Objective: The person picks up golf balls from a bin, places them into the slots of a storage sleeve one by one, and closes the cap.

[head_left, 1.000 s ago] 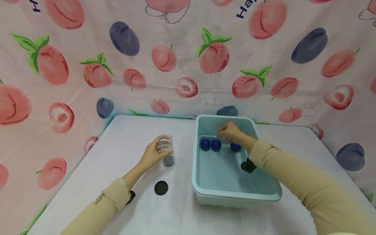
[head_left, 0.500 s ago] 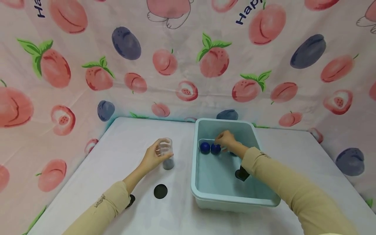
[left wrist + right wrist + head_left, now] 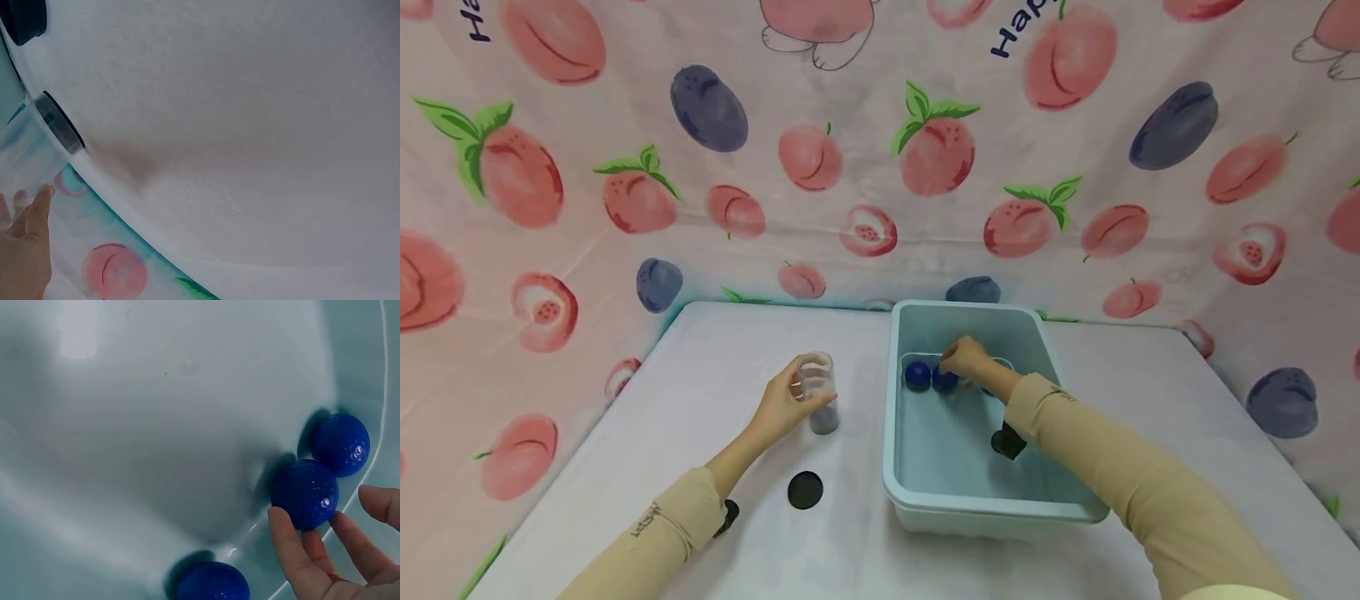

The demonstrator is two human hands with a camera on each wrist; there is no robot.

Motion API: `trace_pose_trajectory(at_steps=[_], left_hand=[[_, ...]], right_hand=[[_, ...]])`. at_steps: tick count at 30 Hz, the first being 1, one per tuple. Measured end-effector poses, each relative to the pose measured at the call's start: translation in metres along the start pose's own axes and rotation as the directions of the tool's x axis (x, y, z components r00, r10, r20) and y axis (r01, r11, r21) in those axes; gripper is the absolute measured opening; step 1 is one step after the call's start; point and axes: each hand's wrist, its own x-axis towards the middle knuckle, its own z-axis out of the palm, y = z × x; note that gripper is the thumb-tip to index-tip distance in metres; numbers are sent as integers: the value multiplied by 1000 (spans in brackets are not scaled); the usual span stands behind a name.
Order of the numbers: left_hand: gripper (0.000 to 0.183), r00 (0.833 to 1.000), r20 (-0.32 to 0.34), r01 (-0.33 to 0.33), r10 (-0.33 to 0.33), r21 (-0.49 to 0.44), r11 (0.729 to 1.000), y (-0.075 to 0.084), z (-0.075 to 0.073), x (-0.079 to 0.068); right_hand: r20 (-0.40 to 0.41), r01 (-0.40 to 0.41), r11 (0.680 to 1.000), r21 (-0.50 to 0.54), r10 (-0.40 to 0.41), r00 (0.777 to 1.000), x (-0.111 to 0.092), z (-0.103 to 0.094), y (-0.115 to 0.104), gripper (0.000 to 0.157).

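My left hand (image 3: 782,405) grips a clear plastic cylinder (image 3: 817,379) with a grey bottom, upright on the white table. In the left wrist view, part of that hand (image 3: 28,244) shows beside the cylinder's dark-rimmed end (image 3: 59,124). My right hand (image 3: 967,358) reaches into the light blue bin (image 3: 992,502). Its fingertips are at a dark blue ball (image 3: 305,494), with the thumb held apart from it in the right wrist view. A second blue ball (image 3: 340,445) touches that one, and a third ball (image 3: 212,584) lies farther along the wall.
A round black lid (image 3: 805,490) lies on the white table (image 3: 737,350), in front of the cylinder. The bin's raised walls surround the right hand. Behind the table hangs a fruit-print cloth (image 3: 940,242).
My right hand has moved left and down inside the bin, from between the balls to the middle one. The left hand keeps its hold on the cylinder.
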Motion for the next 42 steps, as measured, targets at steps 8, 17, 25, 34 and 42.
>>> trace_pose_trajectory(at_steps=[8,17,25,34,42], left_hand=[[47,1000,2,8,-8,0,1000,1,1,-5],[46,1000,5,2,-2,0,1000,3,4,1],[50,1000,6,2,-2,-7,1000,4,5,8],[50,1000,5,3,-3,13,1000,2,-3,6],[52,1000,-8,2,-1,43,999,-1,0,0]], right_hand=[[29,1,1000,17,-1,1000,33,12,26,22],[69,-8,1000,17,7,998,1,9,4,23],[107,12,1000,-3,-12,994,2,5,0,20],[98,6,1000,-17,-4,995,1,5,-5,13],[101,26,999,-36,-23,995,-4,4,-6,35]])
